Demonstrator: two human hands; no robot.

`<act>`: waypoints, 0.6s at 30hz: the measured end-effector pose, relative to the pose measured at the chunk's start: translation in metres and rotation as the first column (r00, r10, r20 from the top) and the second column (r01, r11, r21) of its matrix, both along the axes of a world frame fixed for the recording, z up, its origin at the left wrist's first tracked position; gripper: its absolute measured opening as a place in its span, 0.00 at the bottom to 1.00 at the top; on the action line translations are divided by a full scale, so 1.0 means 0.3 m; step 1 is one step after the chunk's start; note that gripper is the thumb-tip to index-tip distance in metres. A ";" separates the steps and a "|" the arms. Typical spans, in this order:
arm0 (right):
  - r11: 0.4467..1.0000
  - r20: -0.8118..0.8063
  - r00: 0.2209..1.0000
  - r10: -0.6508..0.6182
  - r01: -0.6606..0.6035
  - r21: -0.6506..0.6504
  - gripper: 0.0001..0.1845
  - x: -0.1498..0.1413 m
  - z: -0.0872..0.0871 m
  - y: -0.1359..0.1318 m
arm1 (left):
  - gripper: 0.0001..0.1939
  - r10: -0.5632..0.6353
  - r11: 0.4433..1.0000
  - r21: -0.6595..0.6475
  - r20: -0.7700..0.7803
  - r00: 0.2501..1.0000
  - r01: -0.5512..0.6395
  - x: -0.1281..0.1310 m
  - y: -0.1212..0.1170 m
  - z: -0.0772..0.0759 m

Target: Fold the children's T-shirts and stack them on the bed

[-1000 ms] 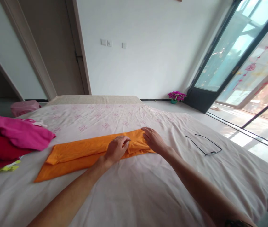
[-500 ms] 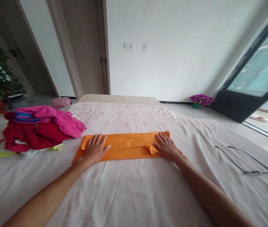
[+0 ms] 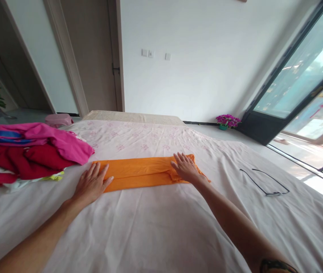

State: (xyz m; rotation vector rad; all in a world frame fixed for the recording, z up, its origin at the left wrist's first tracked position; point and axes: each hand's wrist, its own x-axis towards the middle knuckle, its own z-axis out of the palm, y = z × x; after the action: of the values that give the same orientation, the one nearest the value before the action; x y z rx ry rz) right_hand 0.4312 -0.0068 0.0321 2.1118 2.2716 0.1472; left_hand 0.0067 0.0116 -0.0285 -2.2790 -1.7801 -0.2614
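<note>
An orange garment [image 3: 138,170], folded into a long flat strip, lies crosswise on the pale bedsheet [image 3: 150,223]. At its left end rests my left hand [image 3: 91,184], palm down with the fingers stretched and the thumb apart. My right hand [image 3: 186,168] is flat over the right end, fingers extended, with bunched cloth showing beside the wrist. Neither hand grips the cloth. A fold line runs along the strip's length.
To the left sits a heap of pink and red clothes [image 3: 38,151]. Eyeglasses [image 3: 275,193] with dark temples lie on the sheet at the right. Beyond the bed are a pink stool [image 3: 59,120] and a pot of purple flowers [image 3: 227,121].
The view has turned rightward. My left hand has slid outward to the garment's left edge, and my right hand has moved slightly inward along the cloth. Both stay flat.
</note>
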 end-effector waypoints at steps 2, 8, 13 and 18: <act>1.000 -0.034 0.999 -0.011 0.011 0.019 0.36 -0.059 -0.019 -0.008 | 0.35 0.000 1.000 0.001 0.016 1.000 0.000 -0.002 0.001 -0.004; 0.999 -0.066 0.997 0.050 -0.050 0.006 0.38 -0.098 -0.091 -0.030 | 0.30 -0.051 0.999 0.003 0.209 0.977 0.051 -0.023 0.018 -0.002; 0.998 -0.059 0.997 0.040 -0.037 0.046 0.36 -0.083 -0.099 -0.023 | 0.23 -0.023 0.999 0.031 0.443 0.896 0.011 -0.082 0.054 0.016; 0.998 -0.082 0.996 0.036 -0.032 0.048 0.36 -0.089 -0.095 -0.027 | 0.26 0.168 0.985 -0.040 0.415 0.894 -0.167 -0.129 0.066 0.055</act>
State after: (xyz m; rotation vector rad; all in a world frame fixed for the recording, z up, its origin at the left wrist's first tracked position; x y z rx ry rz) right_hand 0.4046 -0.0148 0.0036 2.1415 2.3736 0.1169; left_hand -0.0320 0.0316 -0.0120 -2.1700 -2.1630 -0.7648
